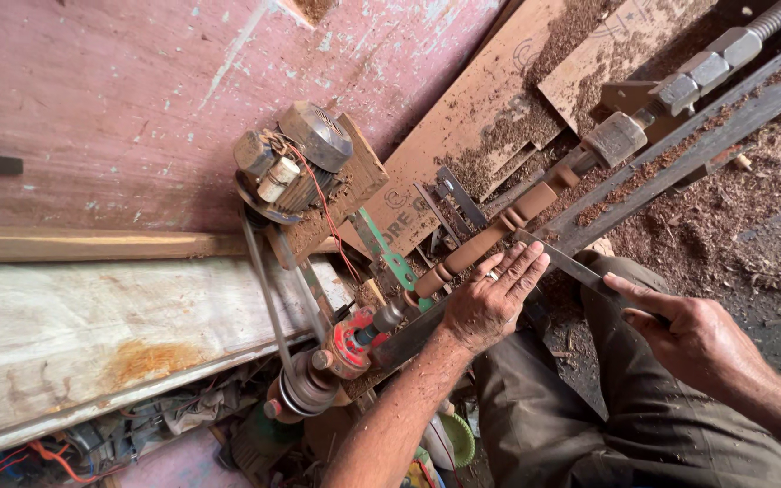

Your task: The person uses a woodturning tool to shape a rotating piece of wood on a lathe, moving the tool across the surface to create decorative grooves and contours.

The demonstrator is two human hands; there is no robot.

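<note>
From the head camera, a turned wooden spindle (490, 242) sits mounted between the ends of a wood lathe, running diagonally from the red drive end (350, 342) up toward the metal tailstock (616, 137). The left hand (492, 298) lies flat with fingers spread, pressing a long flat metal chisel (564, 262) down onto the tool rest just beside the spindle. The right hand (693, 336) is closed around the chisel's rear end, index finger stretched along the blade. An electric motor (286, 163) stands above on a wooden block, a belt (264, 289) leading down to a pulley (305, 389). Sawdust (743, 208) covers the floor and nearby boards (463, 117).
</note>
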